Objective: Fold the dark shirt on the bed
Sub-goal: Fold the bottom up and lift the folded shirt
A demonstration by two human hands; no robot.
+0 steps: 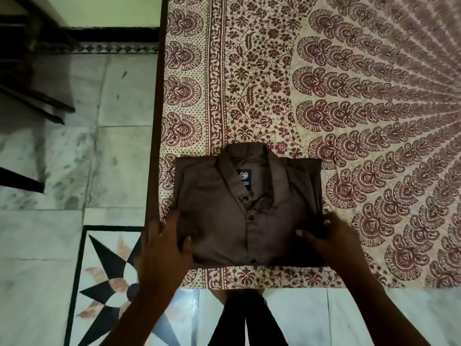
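Squaring up the folded shirt looks like the step in hand, and both hands are on it. My left hand (162,245) lies against the near left edge of the dark shirt (224,208). Its fingers are fairly straight and close together along that edge, and the thumb is laid over the top cloth. My right hand (329,243) mirrors it at the near right edge, thumb pointing inward across the cloth. Its fingers are lost against the dark fabric, so I cannot tell whether they curl under the edge or only press on it.

To do this well, I would ease both sides inward with equal pressure and keep the thumbs flat so the top layer does not ruck. The row of buttons (251,217) should stay midway between the hands. Any lift should be low and level, or the layers underneath may slip out.

The shirt lies between the hands as a neat rectangle, front up. Its collar (249,156) is at the far end, with a label (243,177) showing inside it. The shirt sits on the patterned bedspread (249,83) close to the bed's near left corner. Past that corner is the marble floor (50,171).
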